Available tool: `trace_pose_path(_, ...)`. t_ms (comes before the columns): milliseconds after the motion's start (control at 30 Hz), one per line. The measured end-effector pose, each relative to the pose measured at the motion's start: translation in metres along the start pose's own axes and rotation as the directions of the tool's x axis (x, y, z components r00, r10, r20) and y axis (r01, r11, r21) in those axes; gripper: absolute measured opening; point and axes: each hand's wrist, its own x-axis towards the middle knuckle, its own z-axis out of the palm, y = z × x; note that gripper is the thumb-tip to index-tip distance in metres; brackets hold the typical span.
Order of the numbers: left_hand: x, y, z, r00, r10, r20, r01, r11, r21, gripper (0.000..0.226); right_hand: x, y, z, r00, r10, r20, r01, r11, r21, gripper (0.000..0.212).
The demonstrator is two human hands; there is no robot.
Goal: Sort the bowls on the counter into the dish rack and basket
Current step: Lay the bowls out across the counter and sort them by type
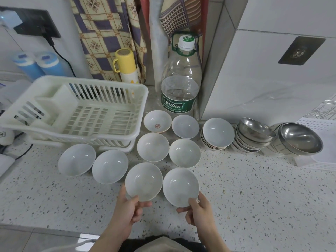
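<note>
We judge sorting barely begun: the dish rack [76,113] holds no bowls. Left hand [127,211] and right hand [199,212] fingers each pinch a bowl's rim at the table's near edge.

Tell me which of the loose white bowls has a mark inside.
The back-left bowl, beside the dish rack and in front of the water bottle: it has a red emblem at its bottom; the other loose bowls are plain inside.
</note>
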Motion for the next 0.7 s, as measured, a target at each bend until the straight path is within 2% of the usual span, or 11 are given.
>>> trace_pose_path(300, -0.0044, 0.0019, -0.0001, 1.0, 0.008, 0.016, -0.008, 1.0, 0.01, 0.049, 0.0017, 0.0054, -0.0008, 1.0, -0.005, 0.006, 0.005, 1.0, 0.018, 0.025)
trace_pose_path(500, -0.0075, 0.0033, -0.0005, 0.998, 0.017, 0.054, -0.016, 1.0, -0.021, 0.04, 0.0009, 0.0083, -0.0014, 0.999, 0.034, 0.036, -0.039, 0.987, 0.155, 0.027)
trace_pose_path(700, -0.0038, -0.0018, -0.0039, 0.998, 0.016, 0.054, -0.016, 1.0, -0.006, 0.039, -0.0009, 0.0085, -0.001, 0.999, 0.017, 0.03, -0.021, 0.989, 0.146, 0.026)
